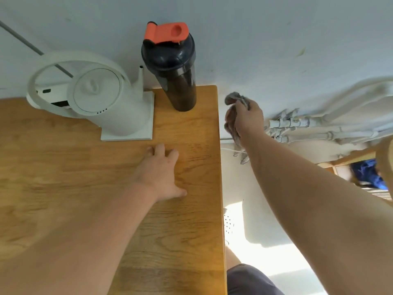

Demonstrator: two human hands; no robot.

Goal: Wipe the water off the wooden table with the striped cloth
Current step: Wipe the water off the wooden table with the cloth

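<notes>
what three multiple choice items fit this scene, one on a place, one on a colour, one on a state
1. Where is the striped cloth?
A) flat on the wooden table
B) in the right hand, past the table's right edge
C) draped over the bottle

2. What colour is the bottle's flip cap?
A) green
B) orange
C) white

3. How is the left hand?
A) resting open on the table
B) gripping the bottle
C) pinching the cloth

Answers:
1 B: the cloth is bunched in that hand beside the table edge.
2 B: the cap is orange on a dark lid.
3 A: it lies palm down on the wood, holding nothing.
</notes>
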